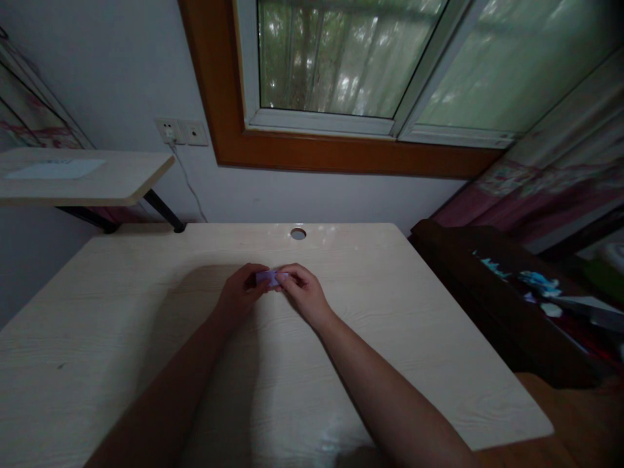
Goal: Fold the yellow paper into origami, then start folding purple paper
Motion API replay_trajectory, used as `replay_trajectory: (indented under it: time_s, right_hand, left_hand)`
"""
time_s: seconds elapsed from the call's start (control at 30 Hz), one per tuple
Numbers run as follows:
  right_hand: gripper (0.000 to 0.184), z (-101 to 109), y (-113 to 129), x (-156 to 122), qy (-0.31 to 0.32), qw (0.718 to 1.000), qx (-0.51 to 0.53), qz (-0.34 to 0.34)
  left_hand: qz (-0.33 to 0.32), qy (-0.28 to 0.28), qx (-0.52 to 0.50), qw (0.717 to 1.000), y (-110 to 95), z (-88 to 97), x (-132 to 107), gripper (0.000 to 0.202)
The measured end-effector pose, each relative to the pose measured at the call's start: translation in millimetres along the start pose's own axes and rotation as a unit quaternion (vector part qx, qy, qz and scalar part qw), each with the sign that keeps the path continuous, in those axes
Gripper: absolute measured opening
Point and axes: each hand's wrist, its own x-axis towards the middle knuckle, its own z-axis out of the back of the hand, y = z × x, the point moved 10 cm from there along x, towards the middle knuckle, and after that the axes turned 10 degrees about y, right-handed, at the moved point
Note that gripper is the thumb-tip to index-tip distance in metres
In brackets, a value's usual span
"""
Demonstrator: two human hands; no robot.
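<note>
Between my two hands is a small, flat purple piece [267, 277], perhaps folded paper; its exact kind is too small to make out. My left hand [242, 286] pinches its left end between thumb and fingers. On the other end, my right hand [305, 290] is closed, with the thumb pressed over the front. Both hands are just above or resting on the pale wooden desk [390, 312], past its middle toward the back. The fingers cover part of the purple piece.
A round cable hole [298, 234] lies near the desk's back edge. At the left a raised shelf [88, 179] stands on black legs, with a sheet of paper [56, 169] on it. A plugged-in cord [188, 175] hangs from the wall socket. Dark furniture [492, 312] holding small items stands right.
</note>
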Motion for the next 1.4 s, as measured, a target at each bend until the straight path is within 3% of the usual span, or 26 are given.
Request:
replay_trajectory:
  time_s: [0.47,1.03,1.4]
  right_hand:
    - [0.024,6.3,-8.8,-1.1,-0.026,0.999,-0.014,-0.022]
    - [0.019,6.8,0.9,-1.2,-0.033,0.997,-0.072,-0.008]
    - [0.02,4.3,0.2,0.7,-0.014,0.995,-0.103,-0.011]
  left_hand:
    - [0.013,0.009,-0.049,0.999,1.0,-5.1,-1.0,0.029]
    - [-0.001,0.011,0.071,0.997,-19.5,-2.1,0.3,0.024]
    - [0.016,0.015,0.06,0.998,-13.0,-4.4,2.1,0.027]
